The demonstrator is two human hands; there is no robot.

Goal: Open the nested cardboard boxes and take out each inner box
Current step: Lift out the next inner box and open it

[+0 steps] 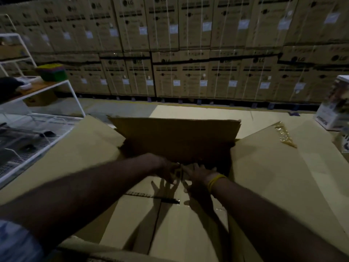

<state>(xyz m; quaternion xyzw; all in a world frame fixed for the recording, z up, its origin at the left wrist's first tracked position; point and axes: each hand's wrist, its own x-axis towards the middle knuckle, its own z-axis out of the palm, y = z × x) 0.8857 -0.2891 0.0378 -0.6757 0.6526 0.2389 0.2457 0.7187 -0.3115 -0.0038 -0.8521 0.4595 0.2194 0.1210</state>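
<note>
- The outer box stands open on the floor, its four top flaps folded outward: the far flap stands up, the side flaps slope away to left and right
- A strip of crumpled clear tape clings to the right flap, so the sealing of this first layer is already dealt with
- Inside it sits the inner box, still closed, its top seam running towards the person and taped across
- Both arms reach down into the opening; the left hand and the right hand meet at the far edge of the inner box, close together and touching or nearly so
- The right wrist wears a yellow band
- The light is poor and the hands are blurred: the fingers of both hands look bent over the far edge of the inner box, but whether they truly grip it or only feel for a hold I cannot tell
- Judged from this, the first step is done: outer box opened. Left to do: lift the inner box out, open it, and repeat for whatever lies nested within
- Behind, a wall of stacked cartons; at left a white wire rack
</note>
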